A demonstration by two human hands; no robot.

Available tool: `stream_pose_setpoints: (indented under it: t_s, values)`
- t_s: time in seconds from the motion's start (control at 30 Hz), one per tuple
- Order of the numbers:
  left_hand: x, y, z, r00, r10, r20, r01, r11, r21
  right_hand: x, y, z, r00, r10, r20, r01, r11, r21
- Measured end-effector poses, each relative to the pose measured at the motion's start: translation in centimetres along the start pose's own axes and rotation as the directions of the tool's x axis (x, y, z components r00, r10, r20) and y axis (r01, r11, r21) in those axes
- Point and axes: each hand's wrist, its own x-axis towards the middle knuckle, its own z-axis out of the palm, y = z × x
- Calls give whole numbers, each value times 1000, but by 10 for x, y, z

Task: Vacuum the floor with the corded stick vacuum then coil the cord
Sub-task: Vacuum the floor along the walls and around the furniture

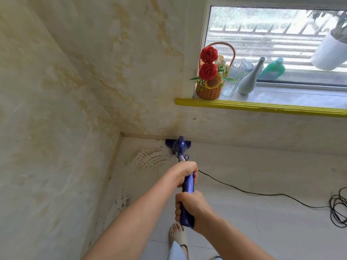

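Both forearms reach forward from the bottom of the view, and the right hand [191, 207] sits closest, its fingers and thumb wrapped tight round the rear end of the blue stick vacuum [188, 186]. Just ahead of it along the handle, the left hand [185, 174] grips the same blue body from above, fingers curled down over the far side, so the two fists sit one behind the other with a short stretch of blue showing between them. Beyond the left hand the tube runs down and away to the floor head [178, 143], which lies flat on the pale tiled floor [262, 212] right against the skirting below the window wall, close to the corner. A black cord [244, 192] leaves the vacuum near the left hand, trails across the tiles to the right, and ends in a loose tangle of loops at the right edge of the view. Under the right wrist a foot in a beige slide sandal [178, 235] stands on the tiles. Up on the yellow-edged windowsill [262, 106] stand a wicker basket of knitted flowers [210, 76], a clear ribbed glass [232, 77], a pale slim-necked vase [249, 79] and a green bottle [274, 69].
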Motion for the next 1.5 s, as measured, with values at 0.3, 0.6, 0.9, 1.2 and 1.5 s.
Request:
stream_pose_setpoints:
  t_s: [0.3,0.6,0.9,1.2,1.5]
  values:
    - [0,6,-14,1000,-9,-2,9,1000,-3,3,-8,9,1000,-22,5,22,999,-41]
    - [-18,-18,-4,999,-14,47,22,983,-180,-16,6,-8,1000,-14,21,17,987,-159]
    - [-37,-26,21,1000,-12,21,17,967,-255,-19,16,-35,999,-10,52,19,982,-187]
    - [-10,2,15,999,-26,25,30,991,-133,7,-3,-31,1000,-30,10,31,985,-168]
    - [-1,11,-70,991,-2,137,29,980,-197,6,-26,51,986,-133,-98,97,945,-312]
